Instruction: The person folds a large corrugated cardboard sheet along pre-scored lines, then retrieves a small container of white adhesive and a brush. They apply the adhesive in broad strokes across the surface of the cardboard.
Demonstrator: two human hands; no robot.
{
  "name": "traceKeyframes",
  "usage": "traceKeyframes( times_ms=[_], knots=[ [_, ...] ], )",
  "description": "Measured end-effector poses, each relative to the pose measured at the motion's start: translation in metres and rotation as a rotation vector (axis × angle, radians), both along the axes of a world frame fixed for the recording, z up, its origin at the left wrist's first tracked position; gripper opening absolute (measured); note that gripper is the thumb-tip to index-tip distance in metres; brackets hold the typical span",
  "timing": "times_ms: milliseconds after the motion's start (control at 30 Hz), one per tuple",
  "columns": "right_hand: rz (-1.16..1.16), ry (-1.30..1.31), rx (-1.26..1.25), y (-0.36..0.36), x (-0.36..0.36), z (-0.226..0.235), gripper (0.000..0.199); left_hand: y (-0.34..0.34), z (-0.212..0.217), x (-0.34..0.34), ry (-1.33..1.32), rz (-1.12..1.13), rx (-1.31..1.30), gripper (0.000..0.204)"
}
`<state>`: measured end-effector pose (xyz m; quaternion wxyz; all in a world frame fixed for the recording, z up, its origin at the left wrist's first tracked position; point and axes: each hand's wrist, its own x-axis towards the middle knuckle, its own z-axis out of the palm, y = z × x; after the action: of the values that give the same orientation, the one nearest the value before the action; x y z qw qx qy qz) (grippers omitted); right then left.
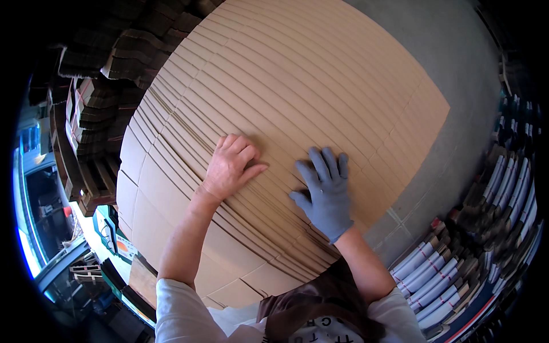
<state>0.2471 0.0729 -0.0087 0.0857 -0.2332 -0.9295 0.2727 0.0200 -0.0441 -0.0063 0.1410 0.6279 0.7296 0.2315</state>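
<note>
A large fanned spread of overlapping brown cardboard sheets (297, 74) fills the middle, their long edges stepped one over another and scored with crease lines. My bare left hand (234, 163) rests on it left of centre, fingers curled against the sheet edges and thumb stretched to the right; its fingertips are hidden. To its right, my right hand (327, 197) wears a grey glove and lies on the sheets with fingers spread, holding nothing. Towards my body, the nearer edges bunch closely between my forearms.
Stacked dark cardboard (108, 108) stands at the left beside a wooden pallet (86, 183). At the right, tied bundles of white and brown folded sheets (429, 274) lie in rows. Grey floor (457, 63) shows beyond the cardboard's right edge.
</note>
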Motion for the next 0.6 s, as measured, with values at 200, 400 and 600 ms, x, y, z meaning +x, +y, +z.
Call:
traceKeyframes(
  times_ms=[200, 400, 600],
  knots=[
    [-0.004, 0.028, 0.011, -0.005, -0.006, -0.007, 0.062, -0.011, 0.003, 0.001, 0.034, -0.078, 0.037, 0.024],
    [0.005, -0.009, 0.042, -0.006, -0.007, -0.009, 0.061, -0.015, 0.0, -0.001, 0.018, -0.083, 0.013, 0.024],
    [0.007, -0.032, 0.043, -0.006, -0.007, -0.01, 0.061, -0.019, -0.002, -0.005, 0.016, -0.084, 0.022, 0.023]
  ],
)
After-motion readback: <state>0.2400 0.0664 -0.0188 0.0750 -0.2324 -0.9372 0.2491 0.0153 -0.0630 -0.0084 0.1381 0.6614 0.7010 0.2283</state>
